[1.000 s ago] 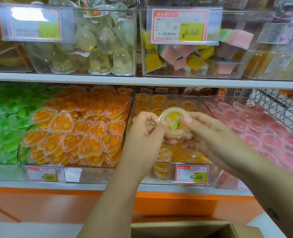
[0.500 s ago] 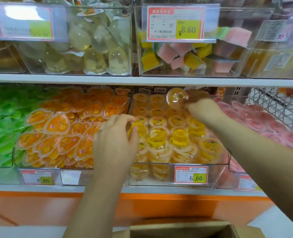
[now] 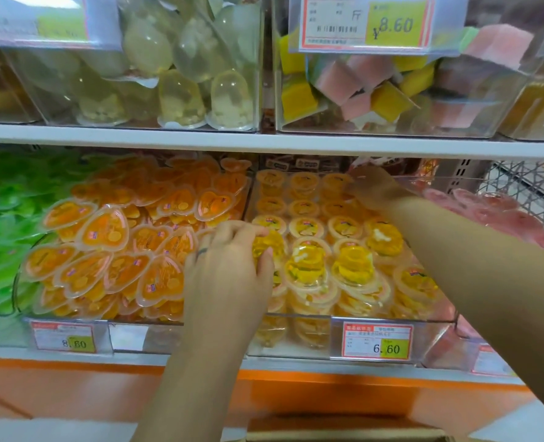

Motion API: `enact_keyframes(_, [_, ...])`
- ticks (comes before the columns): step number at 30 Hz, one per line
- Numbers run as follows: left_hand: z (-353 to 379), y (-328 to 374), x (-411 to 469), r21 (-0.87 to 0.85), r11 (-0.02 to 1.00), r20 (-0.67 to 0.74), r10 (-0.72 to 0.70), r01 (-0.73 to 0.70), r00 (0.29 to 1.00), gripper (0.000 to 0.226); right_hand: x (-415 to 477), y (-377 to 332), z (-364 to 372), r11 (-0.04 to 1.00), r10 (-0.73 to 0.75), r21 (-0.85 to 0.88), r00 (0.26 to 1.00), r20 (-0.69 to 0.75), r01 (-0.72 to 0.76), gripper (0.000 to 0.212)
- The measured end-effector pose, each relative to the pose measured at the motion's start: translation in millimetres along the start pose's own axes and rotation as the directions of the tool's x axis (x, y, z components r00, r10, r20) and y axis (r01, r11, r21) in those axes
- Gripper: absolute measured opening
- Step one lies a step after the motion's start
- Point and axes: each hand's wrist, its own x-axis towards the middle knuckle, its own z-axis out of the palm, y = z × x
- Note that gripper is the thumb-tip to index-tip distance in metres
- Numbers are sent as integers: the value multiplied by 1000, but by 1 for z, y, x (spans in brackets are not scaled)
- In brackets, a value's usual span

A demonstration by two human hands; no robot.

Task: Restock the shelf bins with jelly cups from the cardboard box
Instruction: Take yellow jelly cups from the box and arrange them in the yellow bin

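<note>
Cardboard box (image 3: 344, 438) at the lower edge. Left hand (image 3: 229, 269), fingers curled round a yellow jelly cup (image 3: 265, 247) at the front-left of the clear bin (image 3: 439, 333). Right hand (image 3: 372, 186) at the back row, blurred, its grasp indiscernible. Seat cups level on the stacks without toppling neighbours.

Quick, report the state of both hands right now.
Left hand: grips a yellow jelly cup.
Right hand: blurred at the back of the bin; cannot tell.

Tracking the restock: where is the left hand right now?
In the head view, the left hand is left of centre, gripping a yellow jelly cup at the left edge of the round-cup bin, beside the heart-shaped orange cups.
</note>
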Motion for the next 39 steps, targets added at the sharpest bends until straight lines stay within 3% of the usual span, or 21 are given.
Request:
enact_keyframes(4, [1,0,0,13,1000,-2,-3,3,1000,30,-4,2,0,1000,3,25,1000,8,-3,45])
enact_keyframes(8, [2,1,-1,20,1000,-11,-6,6,1000,30,-21,0,-12,998,-42,50,999,-27,43,38])
enact_keyframes(13, [3,3,-3,29,1000,-38,-1,2,999,30,-79,17,-35,946,-262,-200,965,-5,256,32])
enact_keyframes(17, [6,7,-7,75,997,-67,6,-1,998,30,-111,28,-46,893,-251,-342,954,163,293,49])
enact_keyframes(19, [7,9,-9,76,997,-92,17,-10,996,28,-112,29,-45,884,-280,-360,955,103,298,41])
enact_keyframes(21, [7,12,-10,52,997,-135,58,-51,989,25,-119,26,-48,931,-315,-217,946,-74,293,34])
enact_keyframes(23, [5,20,-11,-2,990,-157,140,-142,978,23,-132,22,-52,951,-286,61,940,-185,302,24])
enact_keyframes(25, [2,34,-15,-127,955,-111,255,-269,960,25,-148,19,-53,909,-239,327,966,-102,260,26])
enact_keyframes(26, [2,42,-19,-221,924,-67,303,-311,951,28,-156,18,-51,873,-225,442,974,-5,204,37])
enact_keyframes(28, [2,58,-26,-417,856,24,346,-305,938,28,-168,20,-45,757,-212,652,959,187,40,60])
enact_keyframes(29, [3,63,-30,-500,822,49,341,-272,939,24,-174,18,-44,694,-201,718,948,249,-42,60])
enact_keyframes(31, [4,69,-33,-626,757,64,286,-185,956,9,-181,13,-42,623,-152,764,933,325,-165,56])
enact_keyframes(33, [6,70,-34,-690,718,91,206,-87,974,2,-184,12,-42,636,-110,749,939,327,-186,60])
enact_keyframes(36, [6,71,-33,-725,687,148,109,33,983,8,-188,10,-44,663,-90,737,963,253,-131,48])
enact_keyframes(39, [4,74,-35,-746,657,198,65,107,978,9,-196,12,-48,789,-146,614,980,133,34,35])
